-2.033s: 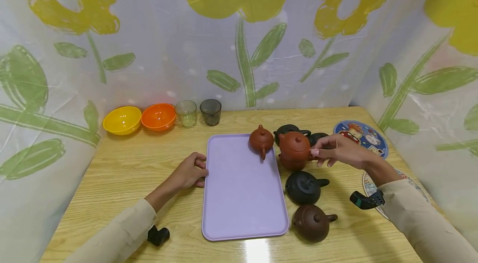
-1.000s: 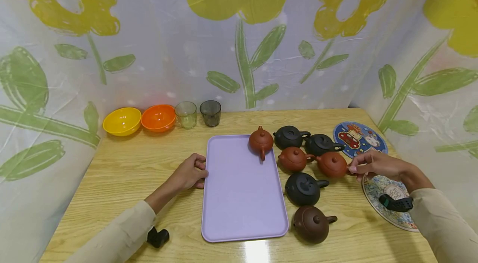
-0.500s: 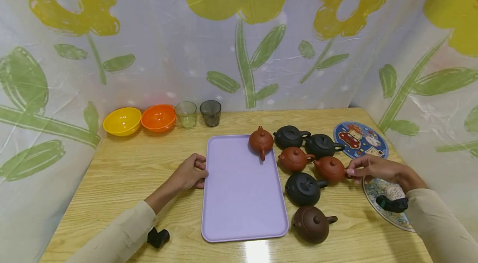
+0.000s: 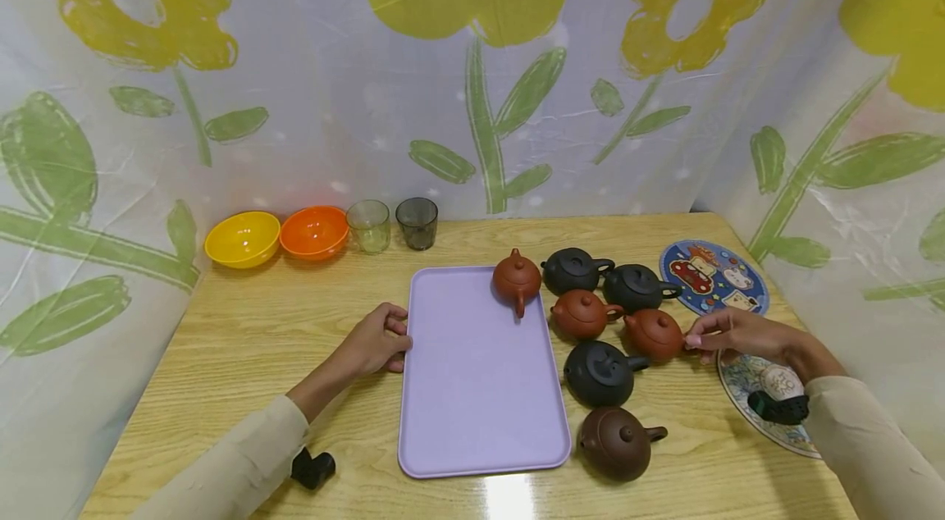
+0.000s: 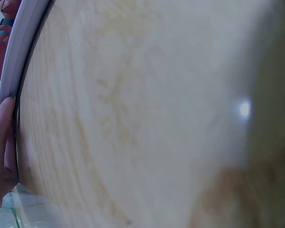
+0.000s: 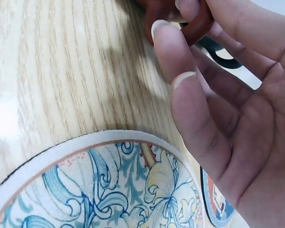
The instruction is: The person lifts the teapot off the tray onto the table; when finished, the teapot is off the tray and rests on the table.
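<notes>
My right hand (image 4: 741,337) pinches the handle of a reddish-brown clay teapot (image 4: 654,335), which is right of the lilac tray (image 4: 483,389). In the right wrist view, the thumb and fingers meet at the teapot handle (image 6: 199,26). My left hand (image 4: 372,339) grips the tray's left edge, its fingers partly hidden; the left wrist view shows fingers against the tray rim (image 5: 20,57). One red clay teapot (image 4: 516,280) stands on the tray's far right corner. Close by the held teapot are another red teapot (image 4: 582,315) and a black teapot (image 4: 636,288).
Another black teapot (image 4: 572,271), a ribbed-lid black teapot (image 4: 601,373) and a dark brown teapot (image 4: 618,444) line the tray's right side. Yellow bowl (image 4: 243,240), orange bowl (image 4: 314,233) and two glasses (image 4: 417,224) stand at the back left. Round mats (image 4: 714,277) lie at the right.
My right hand has carried the red teapot from above the other red one rightward and down beside it, then shifted it slightly toward me. My left hand stays at the tray edge.
</notes>
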Tool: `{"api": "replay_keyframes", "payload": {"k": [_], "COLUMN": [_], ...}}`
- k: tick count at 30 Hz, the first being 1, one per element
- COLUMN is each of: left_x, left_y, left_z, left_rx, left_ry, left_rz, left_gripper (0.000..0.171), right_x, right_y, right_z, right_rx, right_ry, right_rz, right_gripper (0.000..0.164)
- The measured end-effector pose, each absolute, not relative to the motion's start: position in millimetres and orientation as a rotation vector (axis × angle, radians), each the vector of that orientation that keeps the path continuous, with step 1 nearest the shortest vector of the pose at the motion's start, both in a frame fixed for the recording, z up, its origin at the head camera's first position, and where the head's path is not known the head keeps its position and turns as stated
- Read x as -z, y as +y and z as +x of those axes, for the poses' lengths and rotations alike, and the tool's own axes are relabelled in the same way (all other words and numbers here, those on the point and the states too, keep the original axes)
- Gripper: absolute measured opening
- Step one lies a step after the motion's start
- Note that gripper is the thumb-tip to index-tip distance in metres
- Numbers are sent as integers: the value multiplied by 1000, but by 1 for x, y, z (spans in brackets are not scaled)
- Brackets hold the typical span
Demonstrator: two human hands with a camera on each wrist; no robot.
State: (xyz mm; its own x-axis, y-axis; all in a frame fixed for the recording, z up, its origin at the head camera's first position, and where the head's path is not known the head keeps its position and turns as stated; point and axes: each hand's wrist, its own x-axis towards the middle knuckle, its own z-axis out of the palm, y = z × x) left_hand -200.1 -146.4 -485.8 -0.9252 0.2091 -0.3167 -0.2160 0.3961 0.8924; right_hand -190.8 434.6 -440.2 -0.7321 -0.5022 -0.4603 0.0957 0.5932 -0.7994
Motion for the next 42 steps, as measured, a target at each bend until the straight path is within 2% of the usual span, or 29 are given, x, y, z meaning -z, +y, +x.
{"api": "replay_keyframes", "payload": {"k": [6, 12, 15, 29, 35, 42], "left_x": [485, 482, 481, 483, 483, 483], "left_y": [-146, -146, -146, -146, -146, -146], "left_z": [-200, -197, -197, -198, -198, -198], "left_rx": [-1540, -1540, -1543, -1539, -1538, -1531], "left_ry": [2281, 2277, 2275, 2278, 2281, 2283], "left_rz": [-5, 2, 3, -7, -4, -2], "left_gripper": [46, 48, 48, 47, 47, 47], "right_x": [431, 417, 407, 389, 389, 394], "right_y": [434, 426, 411, 314, 282, 252], "right_z": [-188, -189, -191, -213, -229, -249], "right_rx": [1127, 1123, 1122, 1185, 1191, 1110], "right_ry": [2332, 2555, 2605, 2554, 2478, 2442], "right_rz": [-236, -142, -146, -408, -480, -504], "right_gripper": [32, 43, 46, 28, 32, 45]}}
